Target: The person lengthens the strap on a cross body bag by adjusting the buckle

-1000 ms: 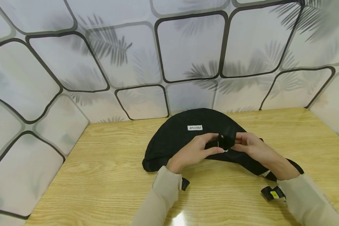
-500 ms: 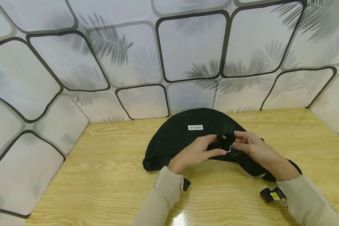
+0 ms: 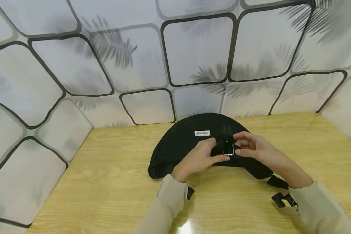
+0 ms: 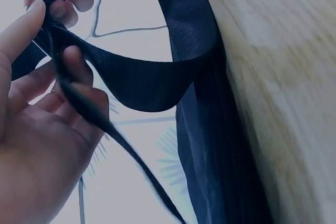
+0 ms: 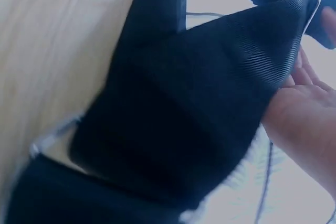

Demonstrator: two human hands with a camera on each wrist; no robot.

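Observation:
A black crescent-shaped bag (image 3: 181, 146) with a small white label (image 3: 202, 133) lies against the back wall. In front of it, a metal buckle (image 3: 228, 154) is raised on the bag's black webbing strap (image 4: 142, 80). My left hand (image 3: 199, 156) pinches the strap at the buckle's left side, thumb low by the frame. At the right side, my right hand (image 3: 257, 147) holds the strap beside the buckle with curled fingers. One strap end hangs past the left fingers in the left wrist view. A second metal ring (image 5: 55, 135) joins the strap lower down in the right wrist view.
The bag rests on a light wood table (image 3: 111, 182). A patterned cloth wall (image 3: 197, 52) rises directly behind it and on both sides. Small black pieces sit at each wrist, the right one (image 3: 283, 200) with a yellow patch.
The buckle has turned to face the head camera and shifted slightly left. Both hands have moved a little left with it, and the right fingers have spread somewhat. The bag stays put.

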